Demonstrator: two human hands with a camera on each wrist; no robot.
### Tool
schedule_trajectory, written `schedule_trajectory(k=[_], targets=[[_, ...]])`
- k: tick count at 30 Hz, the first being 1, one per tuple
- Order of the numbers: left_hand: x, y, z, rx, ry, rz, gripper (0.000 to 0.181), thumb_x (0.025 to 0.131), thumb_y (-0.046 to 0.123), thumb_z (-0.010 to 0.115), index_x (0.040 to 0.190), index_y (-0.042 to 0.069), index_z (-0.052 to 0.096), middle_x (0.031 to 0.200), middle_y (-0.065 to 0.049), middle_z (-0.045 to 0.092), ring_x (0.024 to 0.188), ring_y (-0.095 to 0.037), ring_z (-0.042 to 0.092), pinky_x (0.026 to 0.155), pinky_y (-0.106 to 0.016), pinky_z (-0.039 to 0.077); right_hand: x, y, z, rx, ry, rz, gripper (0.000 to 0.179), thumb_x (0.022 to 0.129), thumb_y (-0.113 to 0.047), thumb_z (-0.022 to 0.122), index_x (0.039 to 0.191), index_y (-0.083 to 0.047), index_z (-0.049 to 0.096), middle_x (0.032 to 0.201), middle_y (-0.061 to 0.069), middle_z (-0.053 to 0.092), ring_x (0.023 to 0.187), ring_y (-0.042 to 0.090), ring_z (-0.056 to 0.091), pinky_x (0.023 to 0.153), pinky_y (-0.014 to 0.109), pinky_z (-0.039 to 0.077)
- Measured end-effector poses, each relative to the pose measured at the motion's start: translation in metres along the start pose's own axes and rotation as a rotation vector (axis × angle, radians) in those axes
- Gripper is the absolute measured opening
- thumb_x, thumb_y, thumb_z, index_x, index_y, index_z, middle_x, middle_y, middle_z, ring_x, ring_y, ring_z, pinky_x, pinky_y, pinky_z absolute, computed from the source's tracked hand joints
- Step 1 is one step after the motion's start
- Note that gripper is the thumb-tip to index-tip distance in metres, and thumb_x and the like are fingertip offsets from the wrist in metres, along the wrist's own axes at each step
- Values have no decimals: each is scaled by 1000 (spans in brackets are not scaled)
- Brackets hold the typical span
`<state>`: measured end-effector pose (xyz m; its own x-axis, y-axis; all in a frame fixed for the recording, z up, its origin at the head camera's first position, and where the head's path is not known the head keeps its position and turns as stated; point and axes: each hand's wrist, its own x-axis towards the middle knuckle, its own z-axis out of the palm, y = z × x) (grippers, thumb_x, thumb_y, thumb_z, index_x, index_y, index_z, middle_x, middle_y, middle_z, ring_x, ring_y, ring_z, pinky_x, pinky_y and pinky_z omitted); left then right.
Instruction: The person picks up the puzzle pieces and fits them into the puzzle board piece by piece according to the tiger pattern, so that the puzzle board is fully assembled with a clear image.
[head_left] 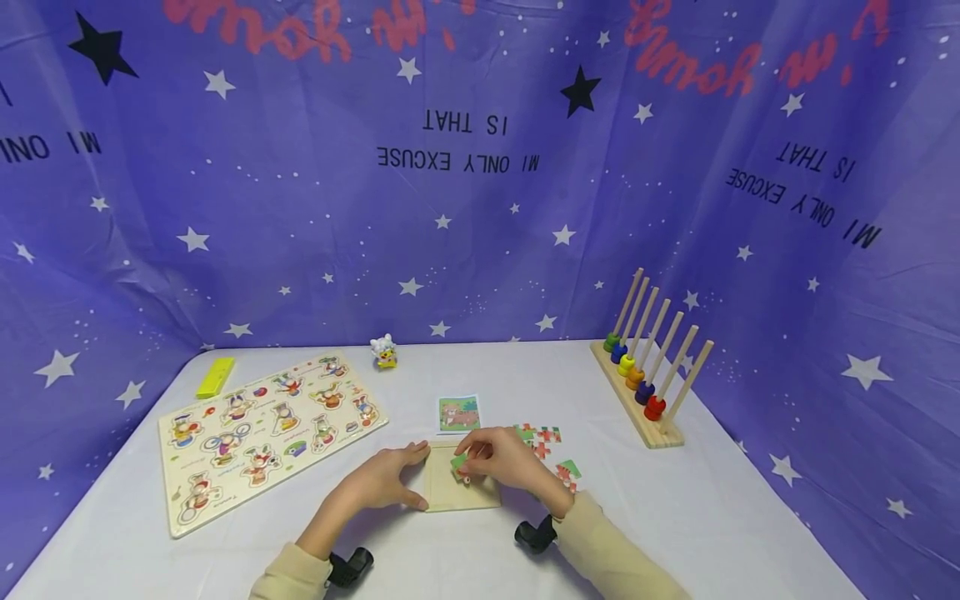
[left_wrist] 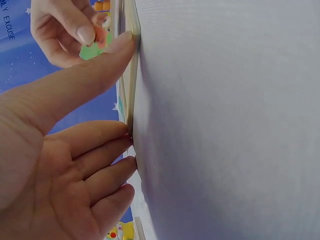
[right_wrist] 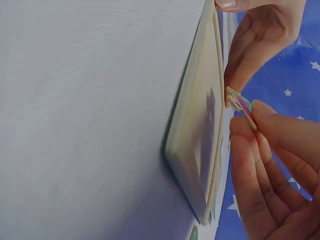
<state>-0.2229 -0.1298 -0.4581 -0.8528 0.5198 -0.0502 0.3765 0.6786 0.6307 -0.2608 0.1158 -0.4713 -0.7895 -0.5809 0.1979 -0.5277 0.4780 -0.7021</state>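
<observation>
A shallow wooden puzzle tray (head_left: 442, 502) lies flat on the white table. My left hand (head_left: 386, 479) spans its left side, thumb at the near corner and fingertips at the far one. In the left wrist view, those fingers (left_wrist: 107, 172) are nearly straight against the tray's edge (left_wrist: 131, 90). Over the tray, my right hand (head_left: 506, 458) pinches a green and red jigsaw piece (head_left: 458, 467) between thumb and fingers. The right wrist view shows that piece (right_wrist: 242, 107) tilted on edge above the tray (right_wrist: 192, 165), whose inside casts back a shadow.
Loose jigsaw pieces (head_left: 550, 434) lie right of the tray, partly behind the right forearm. A bear picture card (head_left: 458, 414) lies beyond it. Around are a peg puzzle board (head_left: 251, 454), a yellow block (head_left: 216, 377), a small figurine (head_left: 384, 352) and a bead-and-peg stand (head_left: 637, 400).
</observation>
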Motion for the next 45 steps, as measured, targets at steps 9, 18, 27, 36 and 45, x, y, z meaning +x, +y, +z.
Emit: schedule_trajectory(k=[9, 18, 27, 36, 45], targets=[[2, -3, 1, 5, 4, 11, 85, 69, 28, 85, 136, -8, 48, 145, -22, 41, 133, -43, 37, 110, -56, 29, 16, -3, 9, -6, 12, 56, 14, 81, -10, 78, 94, -12, 73, 73, -10, 64, 61, 2, 57, 55, 19, 50], [0, -3, 1, -6, 6, 23, 85, 69, 28, 85, 135, -9, 48, 145, -24, 41, 132, -45, 37, 109, -57, 29, 28, -7, 16, -22, 18, 74, 14, 80, -11, 79, 92, -12, 72, 75, -5, 64, 60, 3, 57, 53, 19, 49], [1, -3, 1, -4, 3, 17, 84, 69, 29, 85, 136, -8, 48, 145, -23, 41, 133, -44, 37, 109, -56, 31, 34, -7, 20, 24, 20, 127, 14, 79, -8, 79, 89, -8, 69, 68, -2, 61, 47, 13, 60, 41, 21, 49], [1, -5, 2, -7, 3, 33, 86, 69, 28, 85, 136, -9, 47, 145, -24, 41, 133, -44, 37, 109, -55, 31, 38, -5, 24, 2, 41, 156, 15, 79, -11, 80, 86, -7, 68, 63, -4, 58, 46, 11, 58, 41, 22, 51], [0, -3, 1, -13, 1, 31, 85, 69, 27, 85, 136, -8, 47, 145, -24, 41, 133, -44, 37, 109, -56, 30, 41, -6, 24, -6, 20, 185, 14, 80, -12, 79, 87, -8, 67, 66, -3, 58, 48, 9, 59, 42, 21, 51]])
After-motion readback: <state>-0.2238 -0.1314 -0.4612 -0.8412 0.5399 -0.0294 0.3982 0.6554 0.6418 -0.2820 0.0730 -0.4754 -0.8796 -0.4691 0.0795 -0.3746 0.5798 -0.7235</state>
